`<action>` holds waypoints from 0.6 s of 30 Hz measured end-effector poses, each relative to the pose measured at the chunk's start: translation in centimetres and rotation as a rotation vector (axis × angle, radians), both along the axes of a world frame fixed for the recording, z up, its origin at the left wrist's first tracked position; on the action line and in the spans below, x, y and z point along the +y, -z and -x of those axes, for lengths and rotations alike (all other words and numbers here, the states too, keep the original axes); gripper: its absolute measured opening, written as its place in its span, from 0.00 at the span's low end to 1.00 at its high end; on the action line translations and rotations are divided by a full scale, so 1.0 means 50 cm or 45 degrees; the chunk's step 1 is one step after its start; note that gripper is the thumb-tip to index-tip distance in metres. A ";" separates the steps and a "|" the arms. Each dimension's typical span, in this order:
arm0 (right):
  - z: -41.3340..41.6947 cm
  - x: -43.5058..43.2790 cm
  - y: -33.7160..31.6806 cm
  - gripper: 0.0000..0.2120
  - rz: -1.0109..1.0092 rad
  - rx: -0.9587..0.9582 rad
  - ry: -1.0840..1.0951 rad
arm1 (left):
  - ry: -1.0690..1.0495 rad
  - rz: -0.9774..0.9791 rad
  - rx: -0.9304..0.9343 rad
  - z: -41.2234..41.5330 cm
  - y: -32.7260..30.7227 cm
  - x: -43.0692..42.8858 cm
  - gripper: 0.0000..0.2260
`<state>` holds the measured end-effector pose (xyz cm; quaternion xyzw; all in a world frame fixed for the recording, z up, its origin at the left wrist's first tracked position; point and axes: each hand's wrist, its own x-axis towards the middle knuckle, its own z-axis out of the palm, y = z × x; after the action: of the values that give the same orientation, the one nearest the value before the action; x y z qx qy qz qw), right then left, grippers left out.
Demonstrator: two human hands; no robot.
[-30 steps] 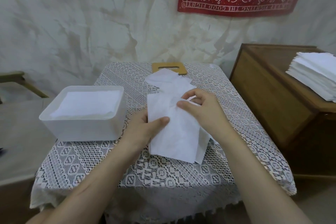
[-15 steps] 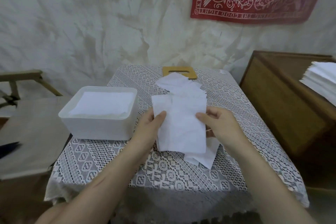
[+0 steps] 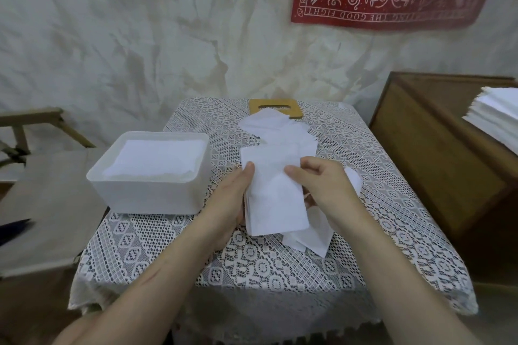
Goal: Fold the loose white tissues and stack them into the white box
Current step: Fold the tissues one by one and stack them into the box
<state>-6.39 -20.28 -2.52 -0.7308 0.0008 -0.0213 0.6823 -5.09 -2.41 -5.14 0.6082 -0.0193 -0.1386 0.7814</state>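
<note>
A folded white tissue is held upright over the middle of the table between both hands. My left hand grips its left edge, thumb on the front. My right hand pinches its right edge. Beneath and behind it lies a loose pile of white tissues, some sticking out below at the right. The white box stands at the left of the table, with folded tissues filling it nearly to the rim.
A lace cloth covers the small table. A wooden lid with a slot lies at the far edge. A wooden cabinet at the right carries another tissue stack. A chair stands at left.
The tissue went from lying spread under my hands to a narrower folded shape lifted between them. The view has shifted left and closer.
</note>
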 end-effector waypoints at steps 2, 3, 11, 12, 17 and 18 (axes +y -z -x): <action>-0.002 0.003 0.000 0.08 0.032 -0.019 0.015 | 0.006 -0.011 -0.017 0.002 -0.002 -0.001 0.17; -0.002 0.004 0.001 0.09 0.054 -0.034 0.031 | 0.008 -0.019 -0.024 0.002 -0.003 0.000 0.17; -0.014 -0.005 0.003 0.12 0.110 0.113 0.072 | 0.015 0.065 -0.083 0.001 -0.009 0.006 0.15; -0.012 -0.009 0.003 0.13 0.082 0.158 0.003 | 0.016 0.080 -0.078 0.000 -0.010 0.007 0.15; -0.008 -0.003 0.011 0.05 -0.054 0.098 -0.069 | 0.008 0.001 -0.112 -0.006 -0.004 0.011 0.16; -0.009 0.001 0.013 0.05 -0.051 0.080 -0.045 | 0.014 -0.034 -0.137 -0.006 -0.001 0.012 0.17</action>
<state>-5.93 -20.23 -3.15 -0.7173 0.0099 0.0136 0.6966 -4.79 -1.83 -5.08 0.6251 -0.0626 -0.1102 0.7702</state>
